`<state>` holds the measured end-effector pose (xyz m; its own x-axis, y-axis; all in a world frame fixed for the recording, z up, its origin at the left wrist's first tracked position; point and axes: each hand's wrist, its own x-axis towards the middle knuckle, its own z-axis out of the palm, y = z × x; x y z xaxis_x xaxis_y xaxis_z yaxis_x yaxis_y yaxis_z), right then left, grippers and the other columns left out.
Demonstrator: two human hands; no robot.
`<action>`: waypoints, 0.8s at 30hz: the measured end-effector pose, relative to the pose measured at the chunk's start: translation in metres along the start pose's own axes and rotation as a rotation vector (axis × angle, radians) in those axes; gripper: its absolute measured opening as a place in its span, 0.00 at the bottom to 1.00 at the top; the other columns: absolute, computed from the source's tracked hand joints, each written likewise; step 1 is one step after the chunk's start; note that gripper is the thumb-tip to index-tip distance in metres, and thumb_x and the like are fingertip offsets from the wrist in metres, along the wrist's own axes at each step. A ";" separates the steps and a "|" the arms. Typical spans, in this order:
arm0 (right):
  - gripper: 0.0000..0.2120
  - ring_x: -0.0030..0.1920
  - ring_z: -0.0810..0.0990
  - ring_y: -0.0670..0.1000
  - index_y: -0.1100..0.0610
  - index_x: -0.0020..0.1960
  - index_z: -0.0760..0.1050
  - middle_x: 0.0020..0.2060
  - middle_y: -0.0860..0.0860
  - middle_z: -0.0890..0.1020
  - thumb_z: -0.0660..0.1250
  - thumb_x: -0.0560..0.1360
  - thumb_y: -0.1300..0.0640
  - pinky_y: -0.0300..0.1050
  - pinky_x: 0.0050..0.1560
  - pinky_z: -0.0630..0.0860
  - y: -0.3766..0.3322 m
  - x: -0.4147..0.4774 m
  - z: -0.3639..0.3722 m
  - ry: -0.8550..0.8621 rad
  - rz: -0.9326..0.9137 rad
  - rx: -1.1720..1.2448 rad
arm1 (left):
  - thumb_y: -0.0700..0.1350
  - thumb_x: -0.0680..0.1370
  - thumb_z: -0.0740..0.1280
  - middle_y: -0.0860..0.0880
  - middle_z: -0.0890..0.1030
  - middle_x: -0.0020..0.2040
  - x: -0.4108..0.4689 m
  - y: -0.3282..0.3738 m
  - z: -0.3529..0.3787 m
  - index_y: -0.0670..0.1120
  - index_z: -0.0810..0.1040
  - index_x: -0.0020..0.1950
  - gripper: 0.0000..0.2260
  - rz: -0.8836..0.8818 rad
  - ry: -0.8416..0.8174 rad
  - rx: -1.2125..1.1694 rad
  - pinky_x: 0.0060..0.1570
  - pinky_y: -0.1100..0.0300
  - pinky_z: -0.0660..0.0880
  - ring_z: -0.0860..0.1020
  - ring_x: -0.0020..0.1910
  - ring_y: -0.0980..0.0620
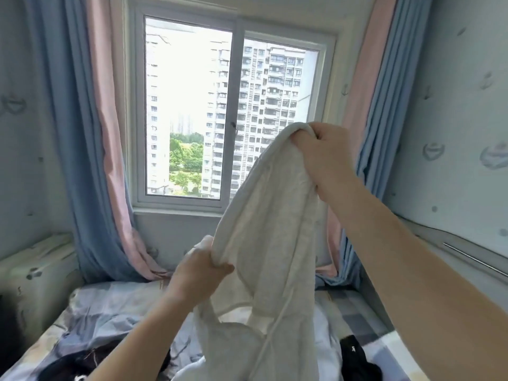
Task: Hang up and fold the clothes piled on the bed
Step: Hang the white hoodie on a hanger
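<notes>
Fingers on both hands are curled tight into a white garment (272, 229), held up over the bed (115, 312). Right hand (327, 158) bunches the top up by the window (225, 111), left hand (200, 268) grips an edge lower down. Dark clothes (354, 358) lie on the sheet below.

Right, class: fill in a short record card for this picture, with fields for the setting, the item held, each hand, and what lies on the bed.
Setting: bedroom, bed below a sliding window with pink and blue curtains
Item held: white soft cloth garment, held up above the bed
Left hand: grips a lower edge of the garment
Right hand: grips its top, raised higher
On bed: black garment at right, dark clothing at left
</notes>
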<state>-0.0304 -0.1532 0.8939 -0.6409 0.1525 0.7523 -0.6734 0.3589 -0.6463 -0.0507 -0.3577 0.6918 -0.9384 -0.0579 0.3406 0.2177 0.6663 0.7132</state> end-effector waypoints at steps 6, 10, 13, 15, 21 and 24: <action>0.15 0.32 0.66 0.51 0.75 0.50 0.73 0.33 0.54 0.71 0.64 0.76 0.61 0.44 0.30 0.61 0.073 -0.053 0.009 -0.133 0.213 -0.047 | 0.45 0.76 0.67 0.47 0.76 0.33 -0.063 -0.096 0.073 0.42 0.73 0.39 0.10 -0.480 -0.305 -0.204 0.33 0.59 0.68 0.73 0.32 0.48; 0.15 0.32 0.64 0.51 0.74 0.44 0.73 0.31 0.53 0.68 0.66 0.73 0.59 0.44 0.30 0.60 0.133 -0.101 0.018 -0.200 0.374 -0.066 | 0.44 0.82 0.66 0.46 0.83 0.35 -0.102 -0.119 0.103 0.39 0.80 0.52 0.09 -0.707 -0.390 -0.598 0.36 0.58 0.75 0.81 0.33 0.49; 0.19 0.35 0.65 0.52 0.74 0.44 0.73 0.34 0.53 0.68 0.67 0.71 0.55 0.48 0.37 0.61 0.181 -0.142 0.022 -0.239 0.530 -0.088 | 0.45 0.83 0.65 0.41 0.84 0.43 -0.127 -0.131 0.119 0.39 0.77 0.58 0.10 -0.753 -0.392 -0.756 0.42 0.50 0.81 0.84 0.41 0.43; 0.17 0.37 0.67 0.53 0.72 0.43 0.74 0.35 0.54 0.70 0.68 0.73 0.56 0.49 0.38 0.63 0.212 -0.174 0.023 -0.289 0.693 -0.089 | 0.45 0.83 0.65 0.41 0.84 0.41 -0.144 -0.136 0.126 0.39 0.77 0.56 0.10 -0.799 -0.359 -0.852 0.41 0.50 0.80 0.84 0.40 0.42; 0.23 0.49 0.76 0.48 0.55 0.70 0.66 0.58 0.50 0.73 0.68 0.78 0.53 0.42 0.45 0.75 0.268 -0.285 0.022 -0.455 1.042 -0.230 | 0.51 0.76 0.69 0.45 0.83 0.42 -0.175 -0.139 0.128 0.46 0.83 0.48 0.10 -0.882 -0.369 -1.114 0.36 0.59 0.78 0.83 0.39 0.50; 0.36 0.72 0.67 0.55 0.54 0.78 0.57 0.73 0.53 0.66 0.70 0.77 0.46 0.55 0.71 0.67 0.269 -0.351 0.013 -0.487 1.080 -0.298 | 0.49 0.81 0.66 0.46 0.83 0.41 -0.181 -0.141 0.127 0.46 0.81 0.51 0.08 -0.945 -0.274 -1.102 0.33 0.59 0.78 0.83 0.36 0.50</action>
<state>0.0087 -0.1222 0.4547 -0.9325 0.1645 -0.3215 0.3607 0.4678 -0.8069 0.0545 -0.3467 0.4516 -0.8379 0.0830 -0.5395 -0.5179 -0.4333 0.7376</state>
